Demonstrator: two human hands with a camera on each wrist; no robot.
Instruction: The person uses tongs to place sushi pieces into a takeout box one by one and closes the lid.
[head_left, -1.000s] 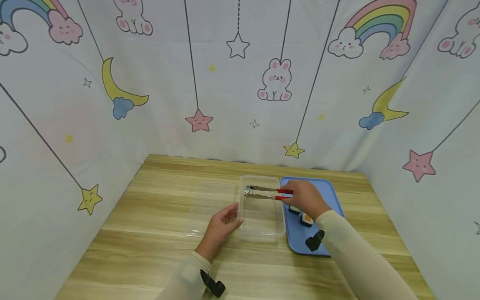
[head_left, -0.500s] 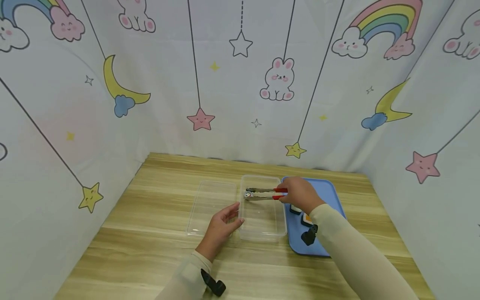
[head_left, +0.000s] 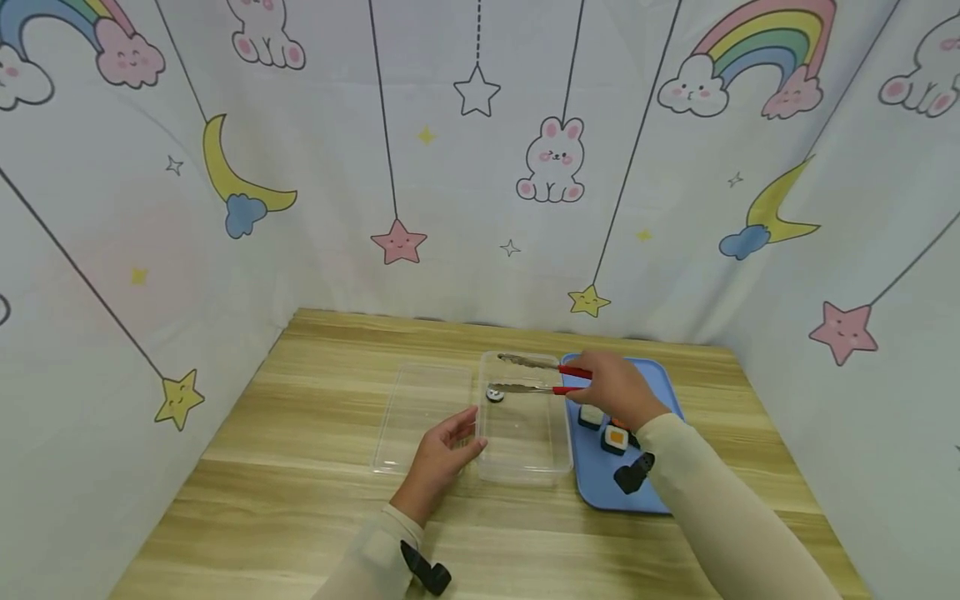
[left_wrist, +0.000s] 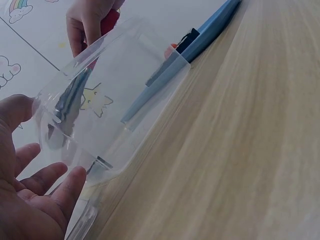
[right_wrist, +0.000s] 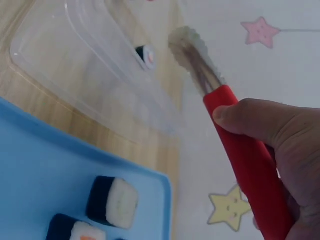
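1. Head view: the right hand grips the red handles of metal tongs, fingers curled round them. The tong arms stand spread apart above the clear plastic box. One sushi roll lies inside the box, at its far end, just under the nearer tong tip and free of it. The left hand rests against the box's left wall, fingers straight and relaxed, holding nothing. A clear lid lies flat just left of the box. A blue tray lies just right of the box on the wooden surface, with more sushi pieces on it beside the right wrist.

2. Left wrist view: the left hand lies open, its fingers loosely extended beside the box. The right hand shows beyond the box, and the tray edge runs behind it.

3. Right wrist view: the right hand wraps the red handle of the tongs, thumb pressed on top. The scalloped tip hangs above the box, where the roll lies apart from it. Two sushi pieces rest on the tray.
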